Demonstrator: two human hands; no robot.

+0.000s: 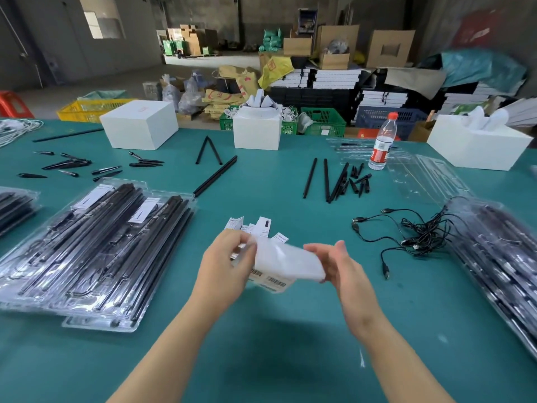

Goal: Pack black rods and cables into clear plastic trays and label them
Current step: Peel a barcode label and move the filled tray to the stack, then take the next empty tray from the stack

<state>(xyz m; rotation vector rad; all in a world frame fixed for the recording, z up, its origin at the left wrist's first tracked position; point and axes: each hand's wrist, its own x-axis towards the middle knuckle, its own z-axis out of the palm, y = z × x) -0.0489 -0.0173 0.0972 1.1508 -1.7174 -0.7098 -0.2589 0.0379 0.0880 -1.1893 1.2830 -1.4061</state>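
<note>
My left hand and right hand both pinch the label sheet just above the table, probably to peel one for the packed trays at left.

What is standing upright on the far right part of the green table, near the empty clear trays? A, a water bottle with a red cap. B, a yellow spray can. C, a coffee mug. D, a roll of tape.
A: a clear water bottle with a red cap and red label stands upright on the green table, right beside the empty clear trays.
</note>
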